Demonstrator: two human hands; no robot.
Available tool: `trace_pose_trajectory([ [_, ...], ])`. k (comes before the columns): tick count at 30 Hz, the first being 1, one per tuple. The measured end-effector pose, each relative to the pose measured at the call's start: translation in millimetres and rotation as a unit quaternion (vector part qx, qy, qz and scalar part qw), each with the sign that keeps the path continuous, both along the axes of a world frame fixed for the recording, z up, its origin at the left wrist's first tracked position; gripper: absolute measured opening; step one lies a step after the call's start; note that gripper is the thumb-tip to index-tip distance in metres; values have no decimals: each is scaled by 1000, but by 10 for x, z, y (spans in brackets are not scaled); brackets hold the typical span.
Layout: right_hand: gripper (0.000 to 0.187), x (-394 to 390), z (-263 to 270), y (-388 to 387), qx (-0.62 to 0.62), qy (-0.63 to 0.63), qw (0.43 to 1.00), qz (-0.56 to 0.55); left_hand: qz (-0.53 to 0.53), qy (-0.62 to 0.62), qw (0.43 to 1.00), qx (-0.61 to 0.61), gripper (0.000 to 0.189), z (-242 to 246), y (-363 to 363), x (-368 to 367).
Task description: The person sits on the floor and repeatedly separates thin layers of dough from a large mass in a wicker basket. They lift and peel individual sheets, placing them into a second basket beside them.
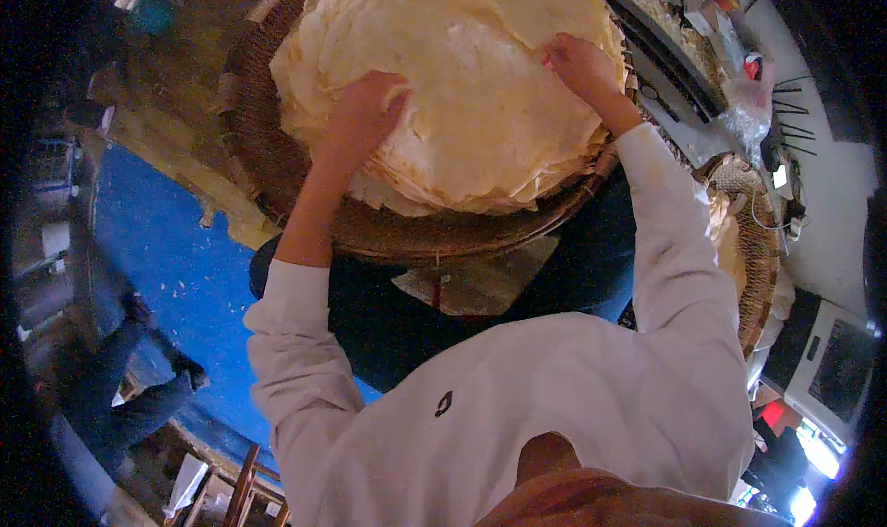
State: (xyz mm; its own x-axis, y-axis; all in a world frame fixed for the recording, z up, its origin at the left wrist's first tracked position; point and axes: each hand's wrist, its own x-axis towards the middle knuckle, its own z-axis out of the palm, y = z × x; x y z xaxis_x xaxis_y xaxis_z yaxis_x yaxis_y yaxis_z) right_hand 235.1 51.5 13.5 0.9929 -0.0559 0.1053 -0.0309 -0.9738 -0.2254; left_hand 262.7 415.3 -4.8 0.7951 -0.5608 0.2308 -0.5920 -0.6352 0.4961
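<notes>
A large round wicker basket (416, 239) stands before me, holding a thick stack of thin, pale flatbread sheets (471, 111) with uneven edges. My left hand (371, 104) lies at the left part of the top sheet, its fingers bent inward around what looks like a small fold of the sheet. Over the upper right part of the stack is my right hand (575, 63), with curled fingertips at an edge of the top sheet. Whether these fingertips pinch the sheet cannot be made out.
A second wicker basket (759, 271) with pale sheets is at my right, beside a white surface with clear plastic wrap (748, 122) and cables. Blue flooring (180, 250) lies to the left. Another person's dark-clothed legs (138, 381) show at lower left.
</notes>
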Motion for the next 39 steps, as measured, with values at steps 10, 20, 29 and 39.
trace_pose_trajectory([
  [10,16,-516,61,688,-20,-9,977,214,158,519,740,-397,51,-760,-988,1007],
  [20,46,-554,29,281,9,-123,986,114,94,390,836,-373,40,-236,-1418,1083],
  [29,60,-574,-146,-214,-48,-105,987,109,7,41,983,-176,36,173,-24,-113],
  [39,29,-1455,460,149,88,-62,964,245,340,210,770,-498,53,992,459,-2051],
])
